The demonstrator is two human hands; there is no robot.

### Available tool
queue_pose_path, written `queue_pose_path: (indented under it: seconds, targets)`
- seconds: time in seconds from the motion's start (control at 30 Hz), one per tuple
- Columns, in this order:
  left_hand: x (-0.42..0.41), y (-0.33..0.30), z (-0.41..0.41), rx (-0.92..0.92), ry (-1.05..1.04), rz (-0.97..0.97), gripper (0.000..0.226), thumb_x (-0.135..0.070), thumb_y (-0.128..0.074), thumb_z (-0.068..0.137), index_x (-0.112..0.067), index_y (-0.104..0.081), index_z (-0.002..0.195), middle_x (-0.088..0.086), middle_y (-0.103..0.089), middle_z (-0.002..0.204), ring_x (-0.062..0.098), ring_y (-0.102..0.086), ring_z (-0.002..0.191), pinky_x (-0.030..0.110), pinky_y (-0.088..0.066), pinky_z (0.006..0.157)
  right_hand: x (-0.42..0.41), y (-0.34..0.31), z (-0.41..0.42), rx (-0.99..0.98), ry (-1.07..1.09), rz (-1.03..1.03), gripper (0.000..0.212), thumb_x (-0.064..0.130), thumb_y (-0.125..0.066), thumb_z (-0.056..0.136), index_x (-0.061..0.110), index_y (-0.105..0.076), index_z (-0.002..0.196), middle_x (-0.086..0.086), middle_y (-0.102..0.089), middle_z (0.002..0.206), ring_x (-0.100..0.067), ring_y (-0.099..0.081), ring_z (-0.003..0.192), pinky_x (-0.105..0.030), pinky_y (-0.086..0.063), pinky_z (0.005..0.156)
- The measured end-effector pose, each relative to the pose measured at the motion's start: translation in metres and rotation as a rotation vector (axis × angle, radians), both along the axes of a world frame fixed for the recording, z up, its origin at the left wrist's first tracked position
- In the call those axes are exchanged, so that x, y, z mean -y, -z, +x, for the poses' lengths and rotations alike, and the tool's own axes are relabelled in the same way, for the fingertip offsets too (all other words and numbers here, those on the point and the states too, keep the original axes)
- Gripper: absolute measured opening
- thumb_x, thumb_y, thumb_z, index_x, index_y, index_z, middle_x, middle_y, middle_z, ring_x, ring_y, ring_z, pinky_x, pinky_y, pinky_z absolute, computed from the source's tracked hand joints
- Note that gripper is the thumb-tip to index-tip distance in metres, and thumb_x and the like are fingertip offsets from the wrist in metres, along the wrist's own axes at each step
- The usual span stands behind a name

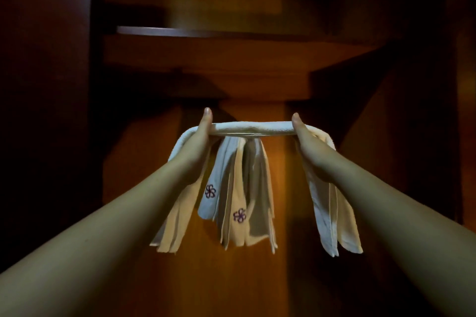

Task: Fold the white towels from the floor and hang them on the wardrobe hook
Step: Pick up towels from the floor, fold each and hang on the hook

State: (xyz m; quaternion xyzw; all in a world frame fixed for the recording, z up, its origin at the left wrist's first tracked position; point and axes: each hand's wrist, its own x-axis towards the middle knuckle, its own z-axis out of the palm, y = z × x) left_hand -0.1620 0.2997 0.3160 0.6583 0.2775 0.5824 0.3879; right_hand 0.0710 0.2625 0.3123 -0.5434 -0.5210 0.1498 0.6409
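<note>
From my remote seat I saw both arms stretched forward into a dim wooden wardrobe (pixel 257 77), its shelf (pixel 206 32) crossing the upper middle of the frame. At the centre, the left hand (pixel 199 144) and the right hand (pixel 307 144) each gripped one end of a rolled white towel (pixel 252 129), pulled into a taut horizontal band between them, thumbs pointing up beside it (the other fingers were hidden behind the cloth, so I could not tell how tightly they curled). The towel's loose ends draped over the outer side of each wrist and hung down at the lower left and lower right of centre. Beneath the band, at mid-frame, hung a bunch of folded white towels (pixel 244 193), two of them showing a small purple flower emblem (pixel 210 191). I could not make out the hook itself.
</note>
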Motion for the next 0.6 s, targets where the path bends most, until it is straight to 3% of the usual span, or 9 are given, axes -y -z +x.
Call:
queue_pose_path:
  seconds: [0.1,0.17,0.23,0.3,0.33,0.4,0.47,0.53,0.6]
  targets:
    - [-0.042,-0.024,0.009,0.031,-0.002,0.032,0.052,-0.060,-0.032,0.102,-0.018,-0.063,0.106,-0.003,-0.066,0.108,0.005,-0.061,0.104,0.015,-0.039,0.088,-0.043,-0.030,0.011,0.038,-0.092,-0.022,0.115,0.102,-0.041,0.056,0.026,-0.053,0.142,-0.010,-0.057,0.139,-0.026,-0.056,0.126,-0.040,-0.044,0.108]
    - [-0.072,-0.037,0.013,0.022,-0.017,0.043,0.061,-0.063,-0.031,0.101,-0.014,-0.062,0.120,-0.003,-0.064,0.118,0.006,-0.061,0.112,0.015,-0.037,0.093,-0.074,-0.044,0.018,0.039,-0.198,-0.035,0.137,0.108,-0.042,0.034,0.027,-0.049,0.145,-0.009,-0.054,0.144,-0.028,-0.053,0.131,-0.047,-0.041,0.113]
    - [-0.099,-0.047,0.018,-0.021,0.035,0.024,0.067,-0.069,-0.027,0.098,-0.015,-0.064,0.114,-0.005,-0.071,0.116,-0.005,-0.067,0.098,0.007,-0.045,0.081,-0.110,-0.052,0.024,0.010,-0.269,-0.028,0.133,0.105,-0.046,0.040,0.028,-0.046,0.148,-0.008,-0.050,0.150,-0.027,-0.048,0.137,-0.050,-0.036,0.117]
    - [-0.125,-0.054,0.024,-0.045,0.083,-0.020,0.069,-0.073,-0.020,0.097,-0.019,-0.062,0.106,-0.012,-0.076,0.094,-0.007,-0.070,0.080,0.006,-0.049,0.062,-0.141,-0.056,0.028,-0.046,-0.318,-0.037,0.114,0.097,-0.046,0.063,0.026,-0.041,0.152,-0.009,-0.044,0.155,-0.027,-0.043,0.142,-0.051,-0.031,0.119]
    - [-0.140,-0.057,0.028,-0.050,0.071,-0.043,0.072,-0.074,-0.018,0.096,-0.019,-0.061,0.113,-0.012,-0.075,0.101,-0.005,-0.069,0.084,0.007,-0.049,0.067,-0.157,-0.058,0.029,-0.057,-0.354,-0.050,0.107,0.092,-0.044,0.073,0.025,-0.037,0.155,-0.009,-0.040,0.158,-0.028,-0.039,0.145,-0.051,-0.029,0.121]
    - [-0.163,-0.060,0.034,-0.030,-0.030,-0.047,0.082,-0.077,-0.015,0.093,-0.017,-0.055,0.131,-0.002,-0.061,0.136,0.000,-0.060,0.112,0.012,-0.039,0.093,-0.186,-0.062,0.031,-0.051,-0.398,-0.067,0.100,0.088,-0.039,0.080,0.025,-0.030,0.158,-0.010,-0.032,0.162,-0.029,-0.032,0.149,-0.052,-0.024,0.122]
    - [-0.182,-0.063,0.036,-0.047,-0.064,-0.054,0.106,-0.088,-0.019,0.082,-0.011,-0.039,0.152,0.008,-0.038,0.159,0.012,-0.034,0.146,0.024,-0.020,0.118,-0.209,-0.065,0.033,-0.050,-0.398,-0.069,0.099,0.086,-0.037,0.083,0.024,-0.026,0.159,-0.009,-0.026,0.165,-0.028,-0.026,0.151,-0.050,-0.021,0.123]
    - [-0.201,-0.063,0.035,-0.090,-0.082,-0.061,0.117,-0.094,-0.022,0.072,-0.012,-0.034,0.155,0.005,-0.031,0.162,0.015,-0.022,0.151,0.030,-0.012,0.121,-0.227,-0.068,0.032,-0.018,-0.392,-0.084,0.101,0.087,-0.037,0.081,0.024,-0.026,0.159,-0.006,-0.024,0.166,-0.024,-0.025,0.152,-0.046,-0.020,0.123]
    - [-0.220,-0.060,0.034,-0.039,-0.169,-0.056,0.116,-0.099,-0.022,0.067,-0.016,-0.056,0.140,0.004,-0.051,0.148,0.017,-0.044,0.139,0.029,-0.027,0.117,-0.242,-0.068,0.029,0.023,-0.420,-0.118,0.109,0.094,-0.038,0.073,0.027,-0.027,0.159,-0.004,-0.022,0.167,-0.023,-0.024,0.152,-0.047,-0.018,0.124]
